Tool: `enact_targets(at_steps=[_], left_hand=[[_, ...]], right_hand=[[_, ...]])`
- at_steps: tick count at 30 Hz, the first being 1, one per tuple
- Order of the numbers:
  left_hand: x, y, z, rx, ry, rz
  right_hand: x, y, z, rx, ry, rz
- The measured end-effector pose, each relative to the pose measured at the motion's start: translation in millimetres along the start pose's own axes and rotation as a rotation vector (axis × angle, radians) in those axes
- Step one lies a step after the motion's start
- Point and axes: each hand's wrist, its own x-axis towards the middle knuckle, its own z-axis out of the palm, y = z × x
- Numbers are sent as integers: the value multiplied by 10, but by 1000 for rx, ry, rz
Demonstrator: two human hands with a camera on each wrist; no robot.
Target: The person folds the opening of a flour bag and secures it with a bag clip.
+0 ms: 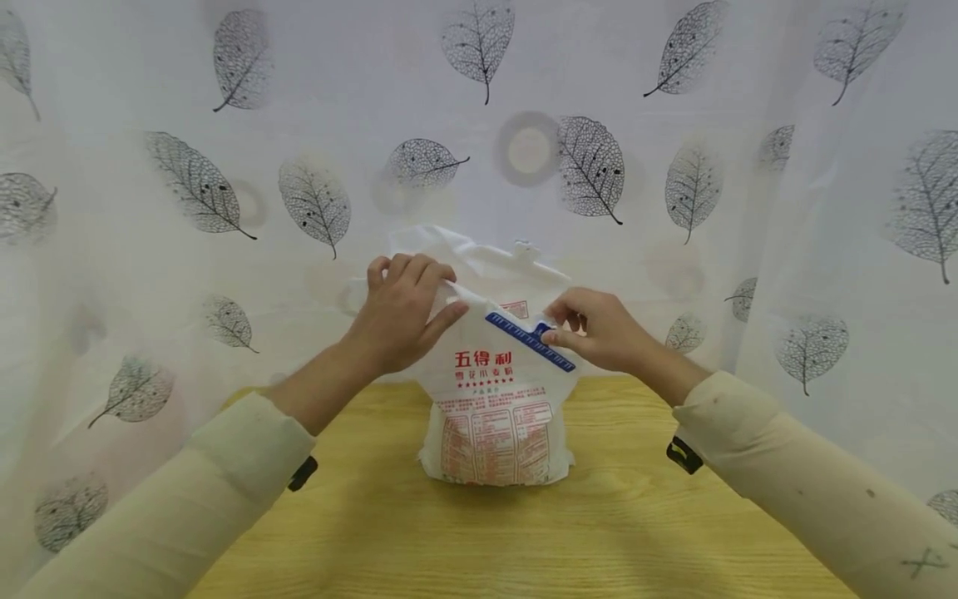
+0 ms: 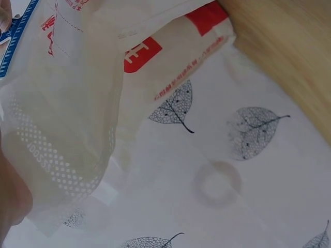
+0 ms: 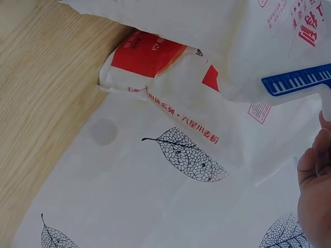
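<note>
A white flour bag (image 1: 479, 374) with red lettering stands upright on the table, its lower part full and its upper part loose. My left hand (image 1: 400, 316) holds the upper left edge, thumb on the near side and fingers over the top. With thumb and fingertips, my right hand (image 1: 599, 329) pinches the upper right edge beside a slanting blue printed strip (image 1: 527, 341). Behind that edge rises another layer of thin white plastic. The right wrist view shows the bag's red-printed far side (image 3: 150, 54) and part of the right hand (image 3: 315, 191).
The bag stands on a yellowish wood-grain table (image 1: 479, 549). Close behind it hangs a pale curtain (image 1: 359, 100) with dark leaf prints, in front of which both hands work. Dark wrist devices (image 1: 684, 455) show beneath the sleeves.
</note>
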Motion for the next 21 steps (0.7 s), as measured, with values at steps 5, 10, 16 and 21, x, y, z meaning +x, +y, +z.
enact_targets(at_steps=[5, 10, 16, 21], left_hand=[[-117, -139, -19, 20, 77, -39], [-294, -318, -25, 0, 161, -73], [-568, -569, -37, -72, 214, -175], [-844, -762, -6, -96, 183, -249]], right_hand=[[-41, 75, 3, 1, -2, -34], [-167, 204, -25, -13, -7, 4], [-410, 436, -118, -52, -21, 105], [-632, 625, -232, -112, -45, 219]])
